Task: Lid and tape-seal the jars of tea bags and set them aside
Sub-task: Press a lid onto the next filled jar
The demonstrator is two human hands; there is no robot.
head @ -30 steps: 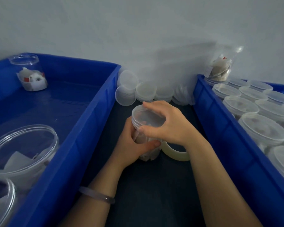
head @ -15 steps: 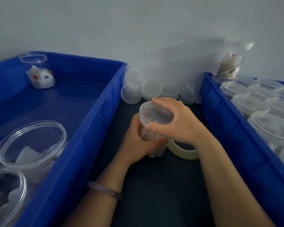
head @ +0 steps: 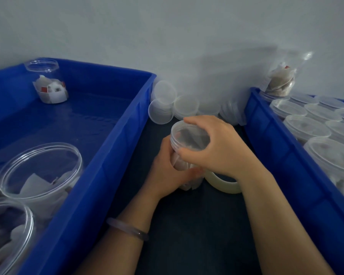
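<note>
cross-threading is the risk in the head view: if the right hand (head: 220, 153) twists the lid (head: 189, 138) before it sits flat, or a tea bag corner catches at the rim, the tape won't seal cleanly. the jar (head: 182, 165) stands on the dark mat (head: 197, 225) between two blue crates (head: 111, 155), just beside the tape roll (head: 222, 184). the left hand (head: 167, 175) curls around the jar's body while the right hand's fingers and thumb arch over and pinch the lid's edge.
</note>
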